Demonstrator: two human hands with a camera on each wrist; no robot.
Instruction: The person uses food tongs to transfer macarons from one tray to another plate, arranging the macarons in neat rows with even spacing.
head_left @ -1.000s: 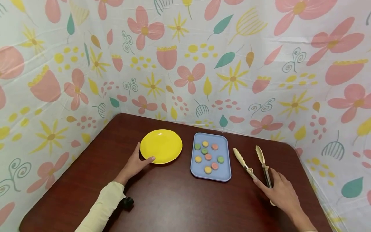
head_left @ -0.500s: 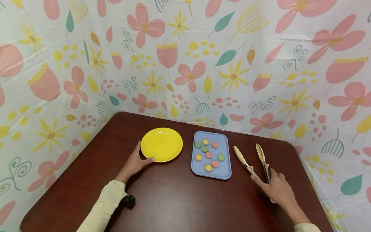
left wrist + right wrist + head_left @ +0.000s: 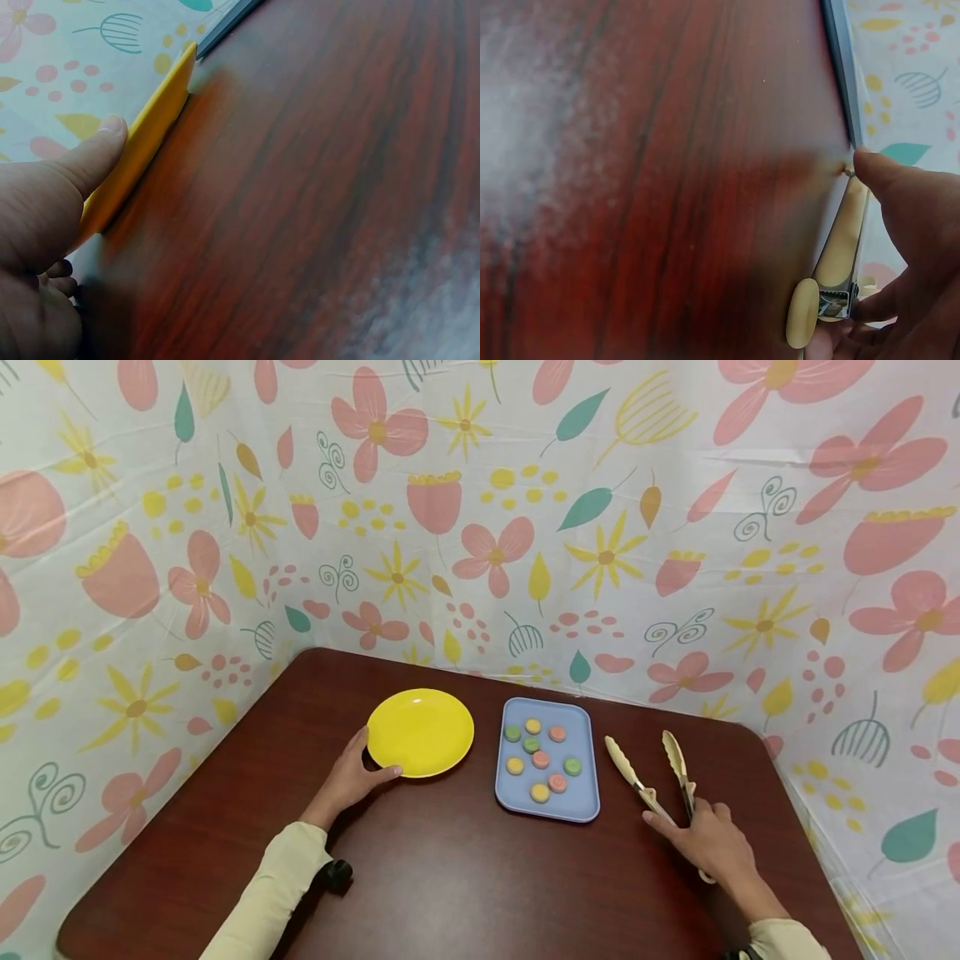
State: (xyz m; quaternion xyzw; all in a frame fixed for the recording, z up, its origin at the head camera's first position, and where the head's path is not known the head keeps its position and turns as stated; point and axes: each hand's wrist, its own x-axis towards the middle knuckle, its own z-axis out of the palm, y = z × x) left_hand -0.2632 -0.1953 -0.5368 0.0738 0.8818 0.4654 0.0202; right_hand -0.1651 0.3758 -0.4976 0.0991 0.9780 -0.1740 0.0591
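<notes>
A round yellow plate lies on the table toward the left in the head view. My left hand grips its near-left edge, thumb on the rim. The left wrist view shows the thumb against the plate; the fingertips are largely hidden. On the right, beige-tipped metal tongs lie with their arms spread. My right hand holds them near the hinge end, thumb toward the left arm. In the right wrist view, fingers curl beside the tongs' hinge end, partly out of sight.
Between the hands is a blue tray bearing several small round pieces, green, yellow and pink, that look like macarons. The dark wooden table meets a flower-printed cloth along its back and sides.
My right hand has shifted slightly along the tongs' arms, more of its sleeve now showing. The left hand stays at the plate. The head view has tilted a little.
</notes>
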